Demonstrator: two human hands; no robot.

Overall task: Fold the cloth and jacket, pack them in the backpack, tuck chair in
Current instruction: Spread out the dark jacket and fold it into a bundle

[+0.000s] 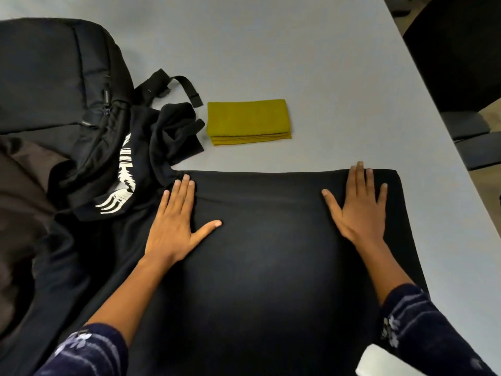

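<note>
Cloth (248, 122): yellow, folded into a flat layered rectangle, lying on the grey table (311, 63) well beyond both sets of fingertips, nearer the left hand's. Judged done, not yet packed.

Jacket (271, 253): black, spread flat on the table under both hands, its far edge a straight line just past the fingertips. One part with white print (123, 185) lies bunched and unfolded to the outside of the left hand's fingers, running up against the backpack. Judged partly folded; the loose part has yet to be brought in, and further folds look needed before it would fit a bag.

Left hand (176, 221): flat on the jacket, fingers straight and close together, thumb spread wide. It presses and holds nothing.

Right hand (357, 207): flat on the jacket near its far right corner, fingers straight and slightly apart, thumb out. It presses too, gripping nothing.

Backpack (54, 85): black, lying on the table beyond and to the outside of the left fingertips, a strap (187, 88) trailing toward the cloth. Its opening seems to face the jacket, though black on black makes that unsure. Nothing visibly packed.

Chair (455, 63): a dark one stands past the table's right edge, well outside the right fingers. Whether it is the one to tuck in cannot be told; that step is judged outstanding.
</note>
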